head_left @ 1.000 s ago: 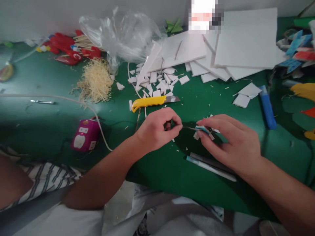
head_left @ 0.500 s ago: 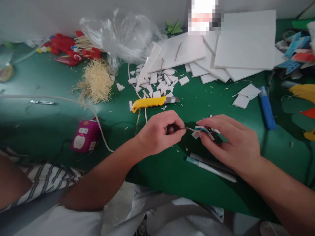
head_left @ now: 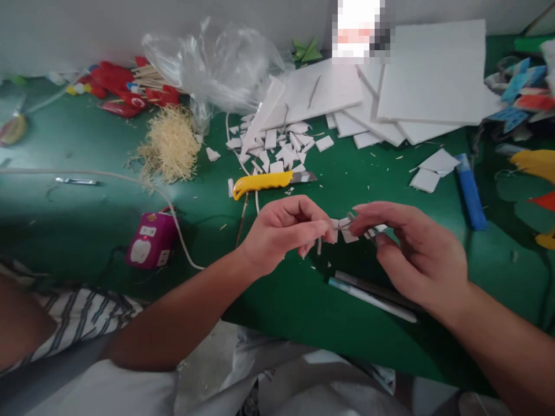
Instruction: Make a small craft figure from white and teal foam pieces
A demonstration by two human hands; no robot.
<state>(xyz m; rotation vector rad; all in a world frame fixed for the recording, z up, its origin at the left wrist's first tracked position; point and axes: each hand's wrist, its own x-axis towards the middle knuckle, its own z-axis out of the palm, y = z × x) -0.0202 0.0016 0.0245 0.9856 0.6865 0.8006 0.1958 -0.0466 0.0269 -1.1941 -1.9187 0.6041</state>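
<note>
My left hand [head_left: 290,234] is pinched round a thin grey strip [head_left: 319,245] whose end hangs below the fingertips. Just to its right, my right hand [head_left: 411,248] curves over small pale pieces, with thumb and fingers bent round something I cannot make out. Small white foam pieces [head_left: 351,236] lie on the green table between the two hands. Above my left hand rests a yellow utility knife [head_left: 264,182], its blade pointing right. Two slim pens or sticks [head_left: 373,299] lie below my right hand.
Foam scraps [head_left: 281,144], white boards [head_left: 433,75] and a clear plastic bag [head_left: 225,69] lie at the back. Wood shavings [head_left: 171,144] and a purple power adapter [head_left: 150,240] with a cable are on the left. A blue cutter [head_left: 472,193] lies right.
The blue-green piece at my right fingertips is no longer visible. My right thumb has moved away from its fingertips, and the strip now hangs down from my left hand.
</note>
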